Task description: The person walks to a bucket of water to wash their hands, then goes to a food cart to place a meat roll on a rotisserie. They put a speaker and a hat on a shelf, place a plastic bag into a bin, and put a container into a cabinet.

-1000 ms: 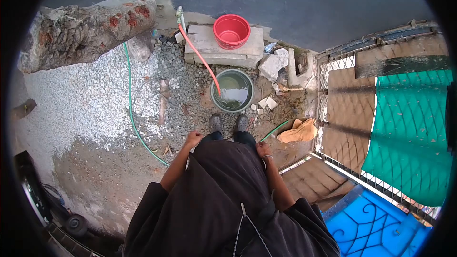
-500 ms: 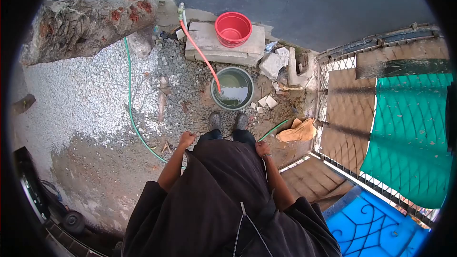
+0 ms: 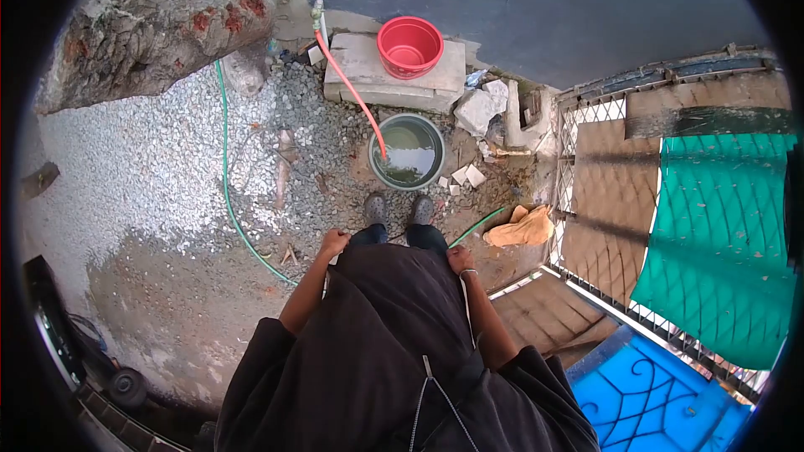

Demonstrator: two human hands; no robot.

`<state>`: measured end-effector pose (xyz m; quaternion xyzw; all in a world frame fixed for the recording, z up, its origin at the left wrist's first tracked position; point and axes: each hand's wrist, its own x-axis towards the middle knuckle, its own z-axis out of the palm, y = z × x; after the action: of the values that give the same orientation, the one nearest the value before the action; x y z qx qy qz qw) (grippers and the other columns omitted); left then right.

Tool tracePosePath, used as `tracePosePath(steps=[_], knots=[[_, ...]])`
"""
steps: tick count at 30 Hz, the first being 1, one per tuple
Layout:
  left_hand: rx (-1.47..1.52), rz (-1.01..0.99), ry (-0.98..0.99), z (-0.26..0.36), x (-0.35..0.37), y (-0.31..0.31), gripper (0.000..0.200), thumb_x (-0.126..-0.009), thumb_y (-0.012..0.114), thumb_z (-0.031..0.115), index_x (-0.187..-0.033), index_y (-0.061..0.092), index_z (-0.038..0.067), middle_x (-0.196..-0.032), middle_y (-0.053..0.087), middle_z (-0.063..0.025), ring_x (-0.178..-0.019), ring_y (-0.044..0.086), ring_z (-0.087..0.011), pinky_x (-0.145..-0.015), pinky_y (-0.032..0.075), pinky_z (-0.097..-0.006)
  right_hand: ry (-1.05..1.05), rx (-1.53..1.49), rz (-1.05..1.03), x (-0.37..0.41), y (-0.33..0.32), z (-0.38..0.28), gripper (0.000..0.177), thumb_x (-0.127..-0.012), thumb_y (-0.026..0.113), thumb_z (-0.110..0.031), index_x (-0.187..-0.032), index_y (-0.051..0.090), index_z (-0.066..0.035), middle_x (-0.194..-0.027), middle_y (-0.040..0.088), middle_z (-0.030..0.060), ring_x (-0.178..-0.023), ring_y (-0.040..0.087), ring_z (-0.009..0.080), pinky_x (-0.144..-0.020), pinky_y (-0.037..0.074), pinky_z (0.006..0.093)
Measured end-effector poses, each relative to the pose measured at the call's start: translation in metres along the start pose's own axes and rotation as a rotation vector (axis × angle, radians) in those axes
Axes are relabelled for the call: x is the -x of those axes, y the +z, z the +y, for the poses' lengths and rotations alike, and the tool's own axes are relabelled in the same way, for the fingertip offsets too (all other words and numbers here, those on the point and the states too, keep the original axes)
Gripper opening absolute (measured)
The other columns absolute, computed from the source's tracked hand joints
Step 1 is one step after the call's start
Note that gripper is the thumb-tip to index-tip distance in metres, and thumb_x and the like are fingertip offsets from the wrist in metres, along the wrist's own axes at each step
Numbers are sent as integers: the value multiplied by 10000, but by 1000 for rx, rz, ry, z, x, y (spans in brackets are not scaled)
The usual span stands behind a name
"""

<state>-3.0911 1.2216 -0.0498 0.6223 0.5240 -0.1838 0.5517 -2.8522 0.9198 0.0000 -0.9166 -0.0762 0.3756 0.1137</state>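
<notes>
My left hand (image 3: 334, 243) hangs at the left edge of my dark garment (image 3: 389, 310), its fingers curled closed. On the other side, my right hand (image 3: 459, 260) is closed too, close against the garment, with a light band around the wrist. The inside of each hand is hidden, so what they hold, if anything, does not show. Ahead of my shoes (image 3: 398, 210) stands a grey tub (image 3: 375, 174) of water. An orange hose (image 3: 352, 89) runs from a tap (image 3: 317, 12) down into it. Behind the tub, a red basin (image 3: 410, 46) rests on a concrete block (image 3: 394, 98).
A thick log (image 3: 159, 43) lies at upper left above gravel (image 3: 151, 163). A green hose (image 3: 228, 167) crosses the ground. Rubble (image 3: 480, 109) and an orange-brown cloth (image 3: 519, 228) lie to the right, beside a lattice fence (image 3: 615, 201) and a blue gate (image 3: 653, 398).
The view has shifted very slightly, so the ground things sit a little higher and further left. Both hands stay closed at my sides; the tub, basin and hoses stand as before.
</notes>
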Motion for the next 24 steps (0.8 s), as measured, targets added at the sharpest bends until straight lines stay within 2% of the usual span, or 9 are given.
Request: tracePosePath(steps=[6,8,12,15,16,17,18,20,24], knots=[[106,-20,-44,6,3,-6,272,-789,600,254,-770,646,-12,-697,660,-119,-652,645,-206,-627,496,-341,-16,-39,-12,2,-3,1,330,-778,587,-340,-962,665,-77,-898,665,186,-898,640,323,-809,491,400],[70,-1,-24,6,1,-8,271,-791,602,254,-767,643,-13,-692,656,-123,-653,645,-208,-629,496,-343,-9,-75,-28,3,-5,-1,335,-785,551,-308,-969,655,-47,-942,638,247,-943,613,382,-835,484,427],[2,8,12,-6,-12,-6,273,-794,605,256,-758,625,-13,-678,645,-135,-637,642,-217,-624,493,-346,1,-108,21,12,-6,-6,336,-786,547,-309,-970,655,-50,-925,641,242,-931,617,380,-829,488,426],[101,-75,74,-48,-47,4,254,-802,599,246,-757,608,-4,-660,631,-113,-578,603,-188,-557,460,-341,67,-157,38,26,6,1,321,-781,549,-310,-955,665,-66,-920,652,216,-916,627,352,-814,491,413],[139,-205,104,-39,-39,-4,241,-813,596,235,-749,611,3,-640,617,-89,-560,582,-170,-516,436,-327,111,-161,34,34,9,4,320,-774,563,-325,-949,670,-78,-923,662,192,-918,635,323,-810,491,398],[61,-234,102,-28,-32,-9,218,-818,598,215,-770,619,4,-632,610,-71,-565,589,-164,-504,447,-308,166,-150,22,46,10,4,310,-780,542,-306,-944,672,-77,-929,659,197,-916,632,333,-820,490,406],[184,-206,43,-34,-35,-3,213,-822,598,210,-754,631,11,-627,612,-64,-552,591,-159,-492,463,-294,150,-184,41,56,17,12,308,-781,537,-299,-940,674,-74,-930,657,200,-910,630,343,-826,489,410],[-47,-288,101,-17,-25,-8,202,-826,576,195,-806,635,3,-687,638,-74,-551,602,-150,-468,475,-281,161,-216,77,70,40,36,299,-778,539,-294,-924,668,-68,-911,657,199,-894,627,352,-818,488,419],[14,-409,-52,-28,-39,5,190,-847,539,198,-858,608,20,-736,652,-81,-580,622,-178,-484,488,-299,327,-409,160,108,48,66,296,-770,534,-286,-926,660,-67,-911,657,196,-900,621,360,-829,479,426]])
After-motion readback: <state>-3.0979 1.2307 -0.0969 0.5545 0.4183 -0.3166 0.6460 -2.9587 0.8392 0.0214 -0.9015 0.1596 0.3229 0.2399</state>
